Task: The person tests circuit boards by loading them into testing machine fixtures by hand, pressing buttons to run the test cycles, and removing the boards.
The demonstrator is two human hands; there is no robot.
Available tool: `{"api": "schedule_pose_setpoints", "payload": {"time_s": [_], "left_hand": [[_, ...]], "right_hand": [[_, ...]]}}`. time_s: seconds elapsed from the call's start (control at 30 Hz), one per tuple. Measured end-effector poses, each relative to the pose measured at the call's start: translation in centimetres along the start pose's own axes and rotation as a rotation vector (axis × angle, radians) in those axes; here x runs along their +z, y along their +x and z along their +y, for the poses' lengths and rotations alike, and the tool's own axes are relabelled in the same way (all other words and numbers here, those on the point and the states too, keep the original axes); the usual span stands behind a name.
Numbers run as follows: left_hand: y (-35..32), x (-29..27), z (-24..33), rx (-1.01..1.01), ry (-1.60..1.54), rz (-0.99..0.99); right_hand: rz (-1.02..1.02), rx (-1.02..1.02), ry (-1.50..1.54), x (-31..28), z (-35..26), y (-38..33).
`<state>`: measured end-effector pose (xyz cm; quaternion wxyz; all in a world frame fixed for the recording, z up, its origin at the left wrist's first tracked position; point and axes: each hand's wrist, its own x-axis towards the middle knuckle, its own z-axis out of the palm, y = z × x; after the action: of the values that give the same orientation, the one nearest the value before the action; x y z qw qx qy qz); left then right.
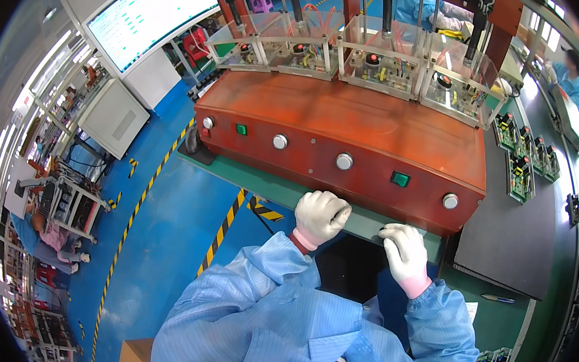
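Both of my hands wear white gloves with pink cuffs. My left hand (pixel 320 219) rests at the front edge of the green bench (pixel 269 184), its fingers curled into a loose fist with a shadowed hollow; no object shows in it. To its right, my right hand (pixel 405 255) lies over the same edge, fingers stretched forward and slightly bent, holding nothing visible. Just beyond both stands a red machine (pixel 348 128) with round silver buttons (pixel 344 161) and green rectangular switches (pixel 400 179) on its front. Neither hand touches a button.
Clear-covered fixtures (pixel 380 62) holding circuit boards line the machine's back. More circuit boards (pixel 520 173) sit on the right, beyond a dark mat (pixel 506 242). A pen (pixel 498 299) lies nearby. A large screen (pixel 151 17) stands far left. Another person (pixel 571 81) works at the far right.
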<state>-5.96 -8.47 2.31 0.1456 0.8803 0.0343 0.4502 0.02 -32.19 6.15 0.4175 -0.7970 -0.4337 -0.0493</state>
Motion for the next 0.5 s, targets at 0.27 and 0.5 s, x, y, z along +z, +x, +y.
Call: {"api": "schedule_pose_setpoints", "payload": {"time_s": [0.27,0.5], "left_hand": [[0.05,0.02,0.00,-0.001,-0.020,0.006],[0.24,-0.28,0.14,0.006,-0.007,-0.004]], "right_hand": [[-0.004,0.004,0.007,0.08,0.19,-0.06],[0.004,0.010,0.000,0.16,0.16,-0.10]]}}
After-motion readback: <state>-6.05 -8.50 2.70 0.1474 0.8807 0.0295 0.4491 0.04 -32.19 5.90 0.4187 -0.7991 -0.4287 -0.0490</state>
